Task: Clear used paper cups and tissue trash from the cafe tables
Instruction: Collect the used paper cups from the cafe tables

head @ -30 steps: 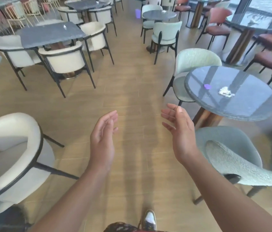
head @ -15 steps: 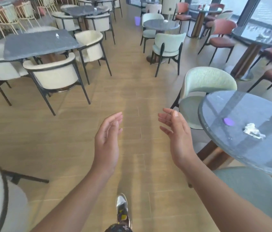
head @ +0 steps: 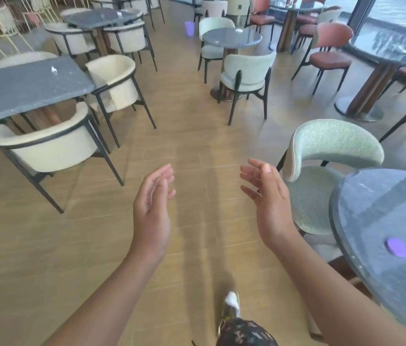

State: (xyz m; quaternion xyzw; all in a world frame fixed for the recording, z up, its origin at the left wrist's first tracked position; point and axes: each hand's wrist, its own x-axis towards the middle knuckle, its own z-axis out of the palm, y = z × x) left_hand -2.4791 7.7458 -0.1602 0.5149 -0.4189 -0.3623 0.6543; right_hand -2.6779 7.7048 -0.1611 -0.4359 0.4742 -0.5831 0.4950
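Left hand (head: 150,208) and right hand (head: 269,203) are hanging loose, empty. Near right, purple disc (head: 396,247), possibly a lid, is lying on round table (head: 376,208); I am favouring a top-down pinch. Far left, tissue (head: 53,69) is lying on grey table (head: 22,88).

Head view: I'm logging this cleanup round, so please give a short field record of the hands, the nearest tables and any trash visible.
left hand: open, empty, palm turned inward, over the floor
right hand: open, empty, fingers spread
round table: near right, behind a green chair; a flat purple disc lies on it
rectangular table: left; small white scrap on top, probably tissue
far floor: purple container, kind unclear
trash collected: none in either hand
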